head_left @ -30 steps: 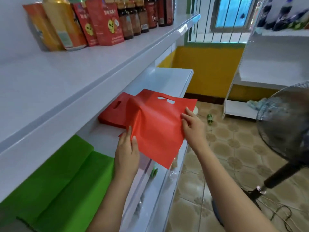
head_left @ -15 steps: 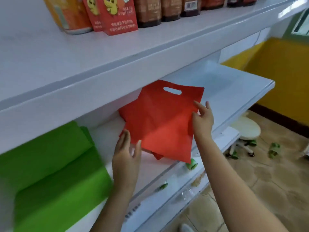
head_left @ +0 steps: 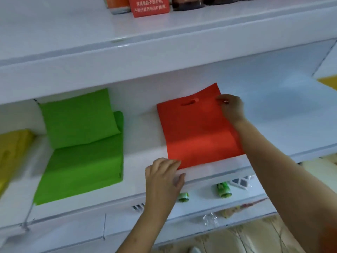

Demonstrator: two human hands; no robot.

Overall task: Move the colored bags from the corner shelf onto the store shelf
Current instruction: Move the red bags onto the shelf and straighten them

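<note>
1. Red non-woven fabric fills the middle of your head view: the red bag [head_left: 197,128] now lies flat on the store shelf [head_left: 273,114], its cut-out handle toward the back wall, where a second ago you held it up in the air, crumpled over the shelf edge.
2. Your right hand [head_left: 230,107] pinches the bag's top right corner near the handle; your left hand [head_left: 163,177] rests at the front left corner with fingers loosely spread, fingertips touching the edge.
3. Well to the left on the same shelf sit the green bags [head_left: 82,143], and a yellow bag [head_left: 12,148] at the frame's edge.
4. Judging by this, the red bag is placed; you only need to square it and let go.
5. Below, small green cans [head_left: 222,189] lie on the lower shelf [head_left: 200,203].
</note>
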